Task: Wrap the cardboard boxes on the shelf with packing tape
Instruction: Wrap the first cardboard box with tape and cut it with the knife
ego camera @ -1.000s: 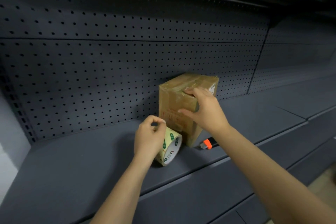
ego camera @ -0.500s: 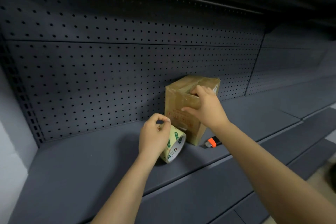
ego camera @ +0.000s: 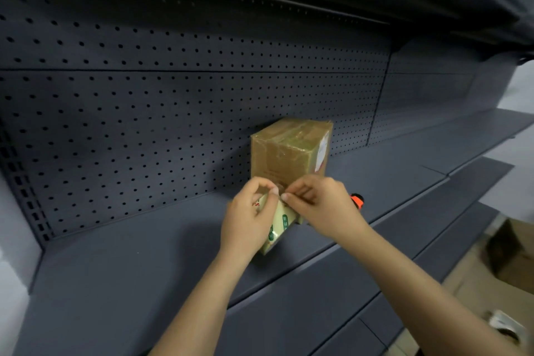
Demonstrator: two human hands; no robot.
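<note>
- Gripping the tape roll [ego camera: 278, 227] from its 9 o'clock side, the left hand [ego camera: 248, 220] curls its fingers round the rim, probably to stop the roll turning while the loose end is worked free.
- The right hand [ego camera: 320, 205] comes in from 3 o'clock. Its thumb and forefinger pinch the top rim of the roll, almost meeting the left thumb. Whether the tape end has lifted is too blurred to tell.
- The roll appears to stand on edge on the shelf [ego camera: 144, 263], its printed face turned toward 4 o'clock and its axis roughly level. It sits just in front of the box's base, which I judge close enough for a short pull to reach the cardboard.
- An orange cutter [ego camera: 357, 201] lies on the shelf at 3 o'clock of the right hand, handy for the cut.
- The cardboard box [ego camera: 289, 150] stands upright at 12 o'clock of the hands, with its long axis vertical and one corner edge facing the viewer. Glossy tape already covers its top, and the hands hide its lower part.
- The pegboard panel [ego camera: 144, 113] backs the shelf close behind the box.
</note>
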